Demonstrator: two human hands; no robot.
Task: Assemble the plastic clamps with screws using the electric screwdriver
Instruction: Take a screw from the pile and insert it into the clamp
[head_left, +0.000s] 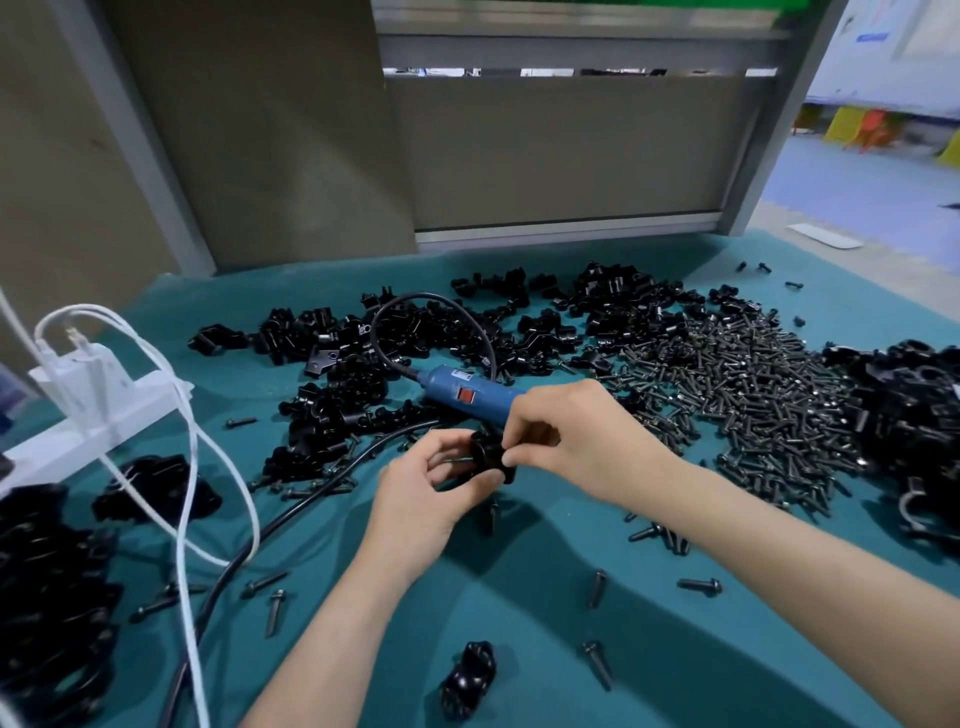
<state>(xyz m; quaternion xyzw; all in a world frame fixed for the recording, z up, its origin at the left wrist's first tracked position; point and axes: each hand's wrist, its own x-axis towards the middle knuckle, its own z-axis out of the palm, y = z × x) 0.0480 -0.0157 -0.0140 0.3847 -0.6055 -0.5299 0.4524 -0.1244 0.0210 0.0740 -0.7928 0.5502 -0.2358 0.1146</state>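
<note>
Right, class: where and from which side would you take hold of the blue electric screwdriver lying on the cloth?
Probably the blue barrel of the electric screwdriver, by its red switch, from above: it lies flat, and its cable leaves the far end.

Even overhead light, soft shadows (blurred, wide-angle-warped edges).

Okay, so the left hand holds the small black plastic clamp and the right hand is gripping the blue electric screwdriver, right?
Not quite. The head view shows the right hand pinching the same small black plastic clamp that the left hand holds. The blue electric screwdriver lies on the teal cloth behind both hands.
</note>
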